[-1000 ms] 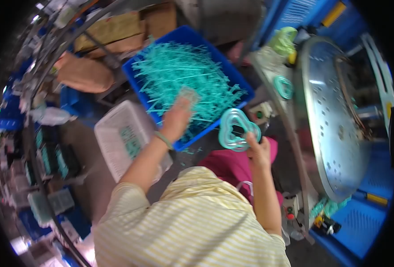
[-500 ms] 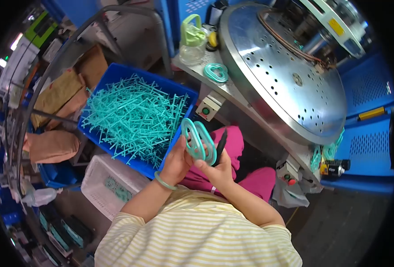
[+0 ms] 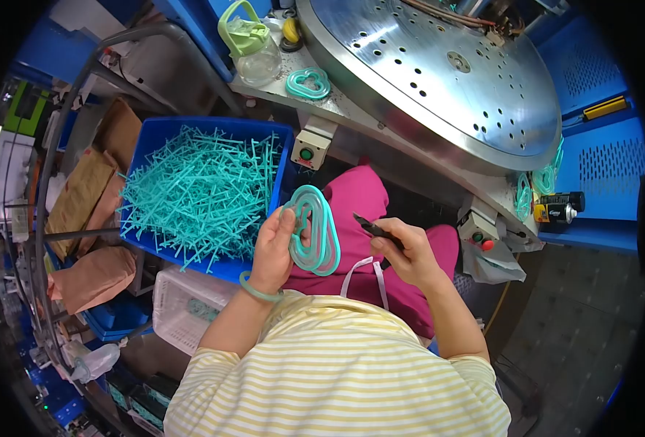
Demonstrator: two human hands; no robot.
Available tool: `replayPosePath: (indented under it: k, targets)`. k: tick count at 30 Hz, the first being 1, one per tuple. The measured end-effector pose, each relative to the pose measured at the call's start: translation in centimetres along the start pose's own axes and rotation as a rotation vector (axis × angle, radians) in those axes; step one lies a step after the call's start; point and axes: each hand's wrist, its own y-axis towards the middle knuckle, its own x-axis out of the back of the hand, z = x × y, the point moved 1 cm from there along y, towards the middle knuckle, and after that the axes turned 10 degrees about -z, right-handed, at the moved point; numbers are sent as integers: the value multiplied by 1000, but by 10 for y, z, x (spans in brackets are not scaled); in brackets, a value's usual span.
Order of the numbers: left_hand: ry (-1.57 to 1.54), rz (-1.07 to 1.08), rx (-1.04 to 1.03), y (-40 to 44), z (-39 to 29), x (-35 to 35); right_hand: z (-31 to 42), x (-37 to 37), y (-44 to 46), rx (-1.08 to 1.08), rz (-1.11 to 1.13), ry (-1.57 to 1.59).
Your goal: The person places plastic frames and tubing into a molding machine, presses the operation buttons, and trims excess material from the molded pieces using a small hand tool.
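Note:
My left hand (image 3: pixel 273 251) is closed on the left edge of several stacked teal loop-shaped pieces (image 3: pixel 318 237), held upright over my lap. To their right, my right hand (image 3: pixel 408 251) grips a dark pointed tool (image 3: pixel 372 228), its tip towards the loops but apart from them. The tool looks like nippers; part of it is hidden by my fingers. Just beyond my left hand stands a blue bin (image 3: pixel 286 156) heaped with thin teal plastic sticks (image 3: pixel 198 193).
A round perforated metal table (image 3: pixel 439 87) fills the upper right. Along its ledge are a green-lidded bottle (image 3: pixel 253 54), more teal loops (image 3: pixel 308 84) and a spray can (image 3: pixel 554 213). A white basket (image 3: pixel 177 313) sits below the bin, left of me. Control boxes (image 3: pixel 312 144) hang under the ledge.
My hands have moved apart, the left keeping the loops and the right holding the dark tool. Earlier my left hand was over the bin and my right held the loops. The view has turned.

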Motion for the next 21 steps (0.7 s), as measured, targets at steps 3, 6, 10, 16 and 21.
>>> replayPosePath:
  k: [3, 6, 10, 16, 21]
  targets:
    - [-4, -4, 25, 1, 1, 0, 7, 3, 5, 138, -20, -215]
    - [-9, 19, 50, 2, 3, 2, -1, 2, 1, 112, 1, -173]
    - [-50, -31, 98, 0, 2, -4, -7, -5, -8, 53, -62, -116]
    - [-63, 17, 178, 2, 4, -11, 4, -6, -3, 242, -68, -294]
    - [-24, 46, 179, 4, 7, -14, 1, -4, -3, 185, -46, -312]
